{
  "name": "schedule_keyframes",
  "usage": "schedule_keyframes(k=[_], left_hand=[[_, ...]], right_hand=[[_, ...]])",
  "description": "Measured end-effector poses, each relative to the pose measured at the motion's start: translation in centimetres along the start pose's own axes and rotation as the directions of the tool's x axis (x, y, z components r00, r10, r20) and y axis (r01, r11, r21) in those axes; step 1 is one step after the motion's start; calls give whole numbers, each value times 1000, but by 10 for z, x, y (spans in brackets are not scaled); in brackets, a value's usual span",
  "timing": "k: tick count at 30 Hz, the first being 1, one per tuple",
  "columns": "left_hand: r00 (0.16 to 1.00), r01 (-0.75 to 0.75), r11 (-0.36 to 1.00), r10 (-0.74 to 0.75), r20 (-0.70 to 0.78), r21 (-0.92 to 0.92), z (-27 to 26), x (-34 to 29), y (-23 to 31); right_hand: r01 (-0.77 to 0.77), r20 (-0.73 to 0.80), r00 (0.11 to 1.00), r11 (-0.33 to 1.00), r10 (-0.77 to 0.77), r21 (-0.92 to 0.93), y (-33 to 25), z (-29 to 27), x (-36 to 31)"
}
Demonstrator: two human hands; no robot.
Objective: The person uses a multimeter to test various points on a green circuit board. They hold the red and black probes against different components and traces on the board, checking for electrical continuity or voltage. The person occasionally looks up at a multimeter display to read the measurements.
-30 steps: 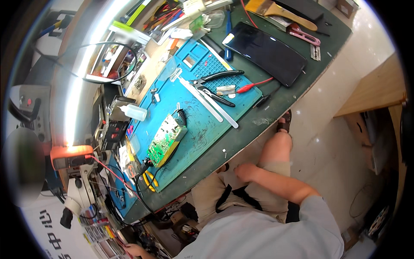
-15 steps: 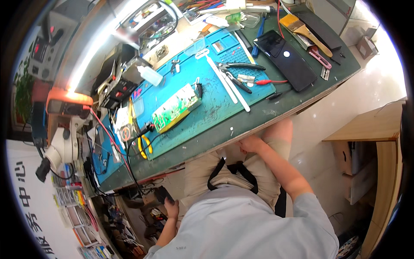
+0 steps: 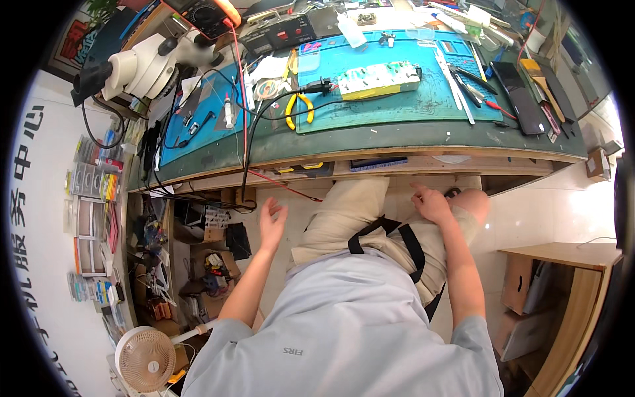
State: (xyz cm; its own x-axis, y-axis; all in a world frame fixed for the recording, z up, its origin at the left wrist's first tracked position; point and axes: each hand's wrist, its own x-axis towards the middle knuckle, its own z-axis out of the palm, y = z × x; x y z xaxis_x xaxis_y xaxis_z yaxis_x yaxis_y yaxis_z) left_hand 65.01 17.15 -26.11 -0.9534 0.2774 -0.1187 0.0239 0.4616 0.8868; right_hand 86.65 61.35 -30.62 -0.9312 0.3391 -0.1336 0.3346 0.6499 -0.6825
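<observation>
My left hand [image 3: 272, 223] is raised in front of the bench, left of my left thigh. Its fingers are spread and nothing is in them. Near my right knee, my right hand [image 3: 432, 204] hangs over the thigh, fingers loosely bent and apart, holding nothing I can see. On the blue work mat [image 3: 317, 119] above lies a green and white circuit board [image 3: 378, 78] with a yellow edge, a black cable plug [image 3: 316, 87] at its left end. Yellow-handled pliers [image 3: 291, 111] rest left of it; black-handled pliers [image 3: 467, 85] lie to its right.
A black phone [image 3: 518, 99] and a brush [image 3: 537, 81] lie at the bench's right end. A microscope [image 3: 142, 63] stands at the left. Red and black cables hang over the bench edge [image 3: 370, 149]. A fan [image 3: 145, 358] is at lower left, a wooden cabinet [image 3: 562, 255] at right.
My view has turned left, showing more of the bench's left end. My left hand has come up and forward, away from a dark flat object beside it. My right hand stays near the right knee.
</observation>
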Motion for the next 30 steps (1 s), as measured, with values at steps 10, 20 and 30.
schedule_keyframes(k=[10,20,30], left_hand=[[972,-110,994,102,212,25,19,-7,64],[884,455,-267,18,468,-850,-94,-86,226],[629,775,218,-355,692,-593,-27,-72,191]], right_hand=[[387,-131,920,910,-370,146,-185,-1,-33],[663,-533,675,736,-510,136,-240,41,-16],[529,-859,222,797,-462,-291,-186,-108,-106]])
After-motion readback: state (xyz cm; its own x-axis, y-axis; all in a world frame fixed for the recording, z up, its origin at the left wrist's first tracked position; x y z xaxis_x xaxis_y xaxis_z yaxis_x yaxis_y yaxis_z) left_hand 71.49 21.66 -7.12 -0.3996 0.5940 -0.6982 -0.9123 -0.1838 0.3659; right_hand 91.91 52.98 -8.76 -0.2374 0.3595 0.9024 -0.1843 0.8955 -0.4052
